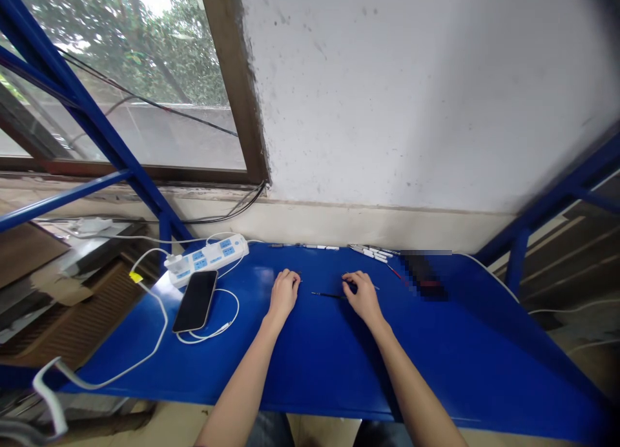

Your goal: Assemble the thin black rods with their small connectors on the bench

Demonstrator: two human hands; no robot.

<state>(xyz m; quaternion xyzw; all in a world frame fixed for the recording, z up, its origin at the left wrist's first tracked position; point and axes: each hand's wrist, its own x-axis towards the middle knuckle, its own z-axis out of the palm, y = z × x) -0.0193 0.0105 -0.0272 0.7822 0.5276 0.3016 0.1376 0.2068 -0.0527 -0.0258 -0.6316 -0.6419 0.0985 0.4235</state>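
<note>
My left hand (285, 293) rests on the blue table top (310, 369) with its fingers curled, and a small dark tip shows just past them. My right hand (361, 296) lies curled over something dark, and a thin pointed end sticks out to its right. A thin black rod (328, 295) lies on the table between my hands, its end reaching my right hand. Several small white pieces (372, 253) lie along the table's back edge, beyond my right hand. What my fingers cover is hidden.
A white power strip (206, 259) and a black smartphone (195, 301) lie at the left, with white cables (208, 324) looping around them. A thin red-tipped item (394, 272) lies next to a pixelated dark patch (423, 276). A white wall (387, 111) rises behind the table.
</note>
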